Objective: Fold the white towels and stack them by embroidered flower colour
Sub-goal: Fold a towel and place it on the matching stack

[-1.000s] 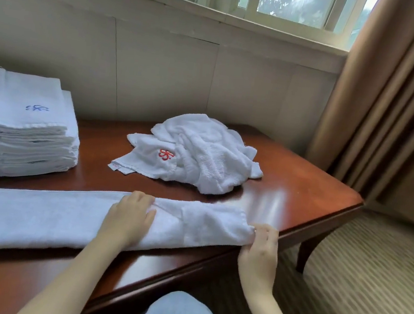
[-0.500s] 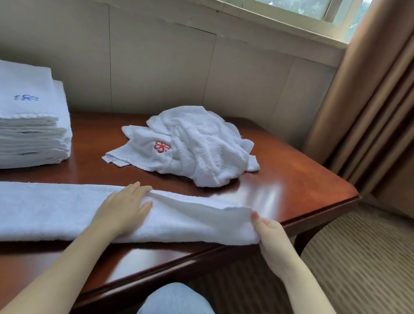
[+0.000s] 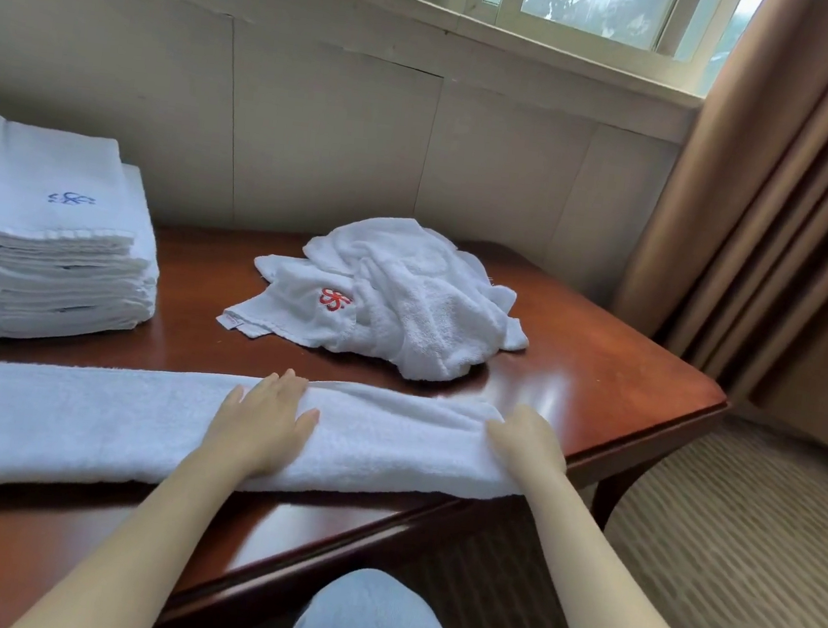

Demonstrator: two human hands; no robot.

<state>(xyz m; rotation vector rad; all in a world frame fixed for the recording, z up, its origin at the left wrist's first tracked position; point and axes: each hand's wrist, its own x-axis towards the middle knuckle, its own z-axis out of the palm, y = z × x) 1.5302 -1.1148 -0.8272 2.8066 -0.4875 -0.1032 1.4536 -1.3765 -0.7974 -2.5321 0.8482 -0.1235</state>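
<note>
Lower centre, our right hand has shifted from the end edge of the long towel onto its top; we cannot tell whether it grips. Our left hand presses flat, fingers straight. Cross-folding looks next.

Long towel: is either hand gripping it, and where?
Left hand presses flat on the long towel mid-length, no grip. Right hand covers its right end; grip cannot be told.

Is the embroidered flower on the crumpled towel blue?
No, the crumpled towel bears a red flower; the blue flower is on the folded stack at the left.
</note>
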